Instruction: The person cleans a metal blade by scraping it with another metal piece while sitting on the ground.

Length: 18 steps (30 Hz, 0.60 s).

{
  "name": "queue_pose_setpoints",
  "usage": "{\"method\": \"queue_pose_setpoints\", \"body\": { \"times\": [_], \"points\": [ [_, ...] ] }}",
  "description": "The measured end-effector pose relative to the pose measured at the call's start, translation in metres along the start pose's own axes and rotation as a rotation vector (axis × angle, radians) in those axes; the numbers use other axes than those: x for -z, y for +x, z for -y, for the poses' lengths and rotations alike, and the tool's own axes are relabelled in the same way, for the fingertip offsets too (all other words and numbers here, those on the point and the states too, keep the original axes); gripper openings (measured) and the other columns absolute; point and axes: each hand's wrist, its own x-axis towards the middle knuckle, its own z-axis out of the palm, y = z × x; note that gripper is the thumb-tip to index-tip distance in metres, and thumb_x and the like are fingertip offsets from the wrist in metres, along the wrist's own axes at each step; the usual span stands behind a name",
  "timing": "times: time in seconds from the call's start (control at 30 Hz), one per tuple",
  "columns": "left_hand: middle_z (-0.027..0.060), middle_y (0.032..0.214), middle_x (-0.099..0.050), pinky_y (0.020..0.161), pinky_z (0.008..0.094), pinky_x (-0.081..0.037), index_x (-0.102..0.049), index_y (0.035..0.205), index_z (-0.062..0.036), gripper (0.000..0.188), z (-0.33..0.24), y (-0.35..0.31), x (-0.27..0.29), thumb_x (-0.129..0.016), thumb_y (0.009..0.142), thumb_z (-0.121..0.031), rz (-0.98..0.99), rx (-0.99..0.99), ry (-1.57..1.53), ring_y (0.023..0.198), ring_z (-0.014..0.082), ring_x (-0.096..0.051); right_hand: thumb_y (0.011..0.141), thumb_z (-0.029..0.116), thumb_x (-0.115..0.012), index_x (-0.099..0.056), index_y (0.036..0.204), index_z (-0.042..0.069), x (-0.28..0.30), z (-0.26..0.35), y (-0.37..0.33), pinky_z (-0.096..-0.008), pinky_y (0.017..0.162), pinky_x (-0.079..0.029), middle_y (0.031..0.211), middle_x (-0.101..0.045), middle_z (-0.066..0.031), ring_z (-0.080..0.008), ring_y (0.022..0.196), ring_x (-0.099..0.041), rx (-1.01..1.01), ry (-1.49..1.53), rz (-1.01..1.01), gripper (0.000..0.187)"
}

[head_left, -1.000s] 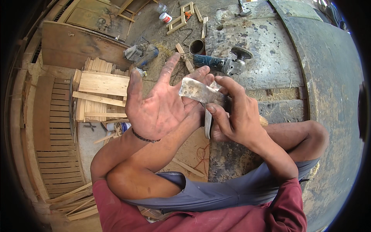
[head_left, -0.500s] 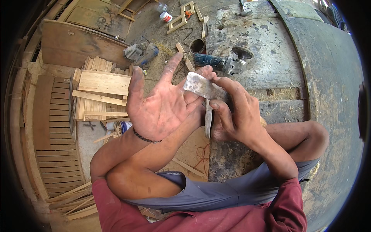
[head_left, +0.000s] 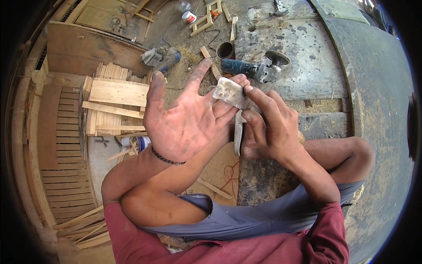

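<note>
A flat, stained metal blade [head_left: 232, 93], roughly rectangular with rounded corners, is pinched between the thumb and fingers of my right hand [head_left: 274, 125]. The blade tilts, and its far end overlaps the fingers of my left hand [head_left: 187, 116]. That hand is turned palm up with the thumb and index finger spread wide; whether its outer fingers touch the blade I cannot tell. Beneath my right hand is a bare foot, beside the pale edge of a sandal [head_left: 238, 138]. Just beyond the hands, a blue angle grinder [head_left: 246, 68] lies on the worn board.
Stacked wood pieces [head_left: 116, 92] stand at left near a blue-grey power tool [head_left: 161, 57]. A dark round can [head_left: 225, 51] sits by the grinder. Farther off are a white tub [head_left: 189, 17], wooden frames [head_left: 202, 26] and a hammer [head_left: 278, 9]. My crossed legs fill the near side.
The blade has tilted in my right hand, its face now catching more light, and shifted slightly right. My left hand stays spread, almost unmoved.
</note>
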Motion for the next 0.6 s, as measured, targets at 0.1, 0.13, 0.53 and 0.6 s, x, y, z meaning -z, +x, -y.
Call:
{"method": "queue_pose_setpoints", "body": {
  "times": [0.1, 0.13, 0.53, 0.6],
  "points": [
    [0.0369, 0.159, -0.010, 0.126, 0.0503, -0.010, 0.003, 0.159, -0.0125, 0.107, 0.000, 0.001, 0.001, -0.046, 0.089, -0.077, -0.009, -0.007, 0.006, 0.152, 0.0423, -0.016, 0.083, 0.021, -0.076, -0.063, 0.129, 0.011, 0.001, 0.001, 0.001, -0.0358, 0.049, -0.048, 0.078, -0.055, -0.0074, -0.0230, 0.057, -0.059, 0.002, -0.007, 0.005, 0.049],
    [0.0366, 0.159, -0.010, 0.126, 0.0502, -0.010, 0.003, 0.159, -0.0126, 0.108, 0.000, 0.001, 0.001, -0.046, 0.089, -0.077, -0.019, -0.008, 0.022, 0.151, 0.0422, -0.017, 0.084, 0.021, -0.076, -0.063, 0.129, 0.011, 0.002, 0.001, 0.002, -0.0359, 0.050, -0.048, 0.078, -0.055, -0.0074, -0.0233, 0.057, -0.059, 0.002, -0.008, 0.012, 0.049],
    [0.0326, 0.158, -0.021, 0.125, 0.0527, -0.012, 0.003, 0.159, -0.0130, 0.108, -0.003, -0.001, 0.004, -0.046, 0.088, -0.078, 0.025, -0.025, 0.062, 0.150, 0.0402, -0.022, 0.089, 0.018, -0.072, -0.051, 0.138, 0.004, 0.020, -0.007, 0.010, -0.0408, 0.075, -0.058, 0.121, -0.067, -0.0186, -0.0368, 0.096, -0.071, -0.074, 0.145, 0.092, 0.055],
    [0.0328, 0.158, -0.018, 0.125, 0.0525, -0.012, 0.004, 0.159, -0.0127, 0.108, -0.002, 0.000, 0.003, -0.045, 0.088, -0.078, 0.025, -0.029, 0.046, 0.151, 0.0400, -0.020, 0.088, 0.020, -0.074, -0.049, 0.139, 0.003, 0.017, -0.003, 0.009, -0.0412, 0.076, -0.059, 0.123, -0.066, -0.0204, -0.0379, 0.098, -0.071, -0.050, 0.167, 0.133, 0.060]
  ]
}}
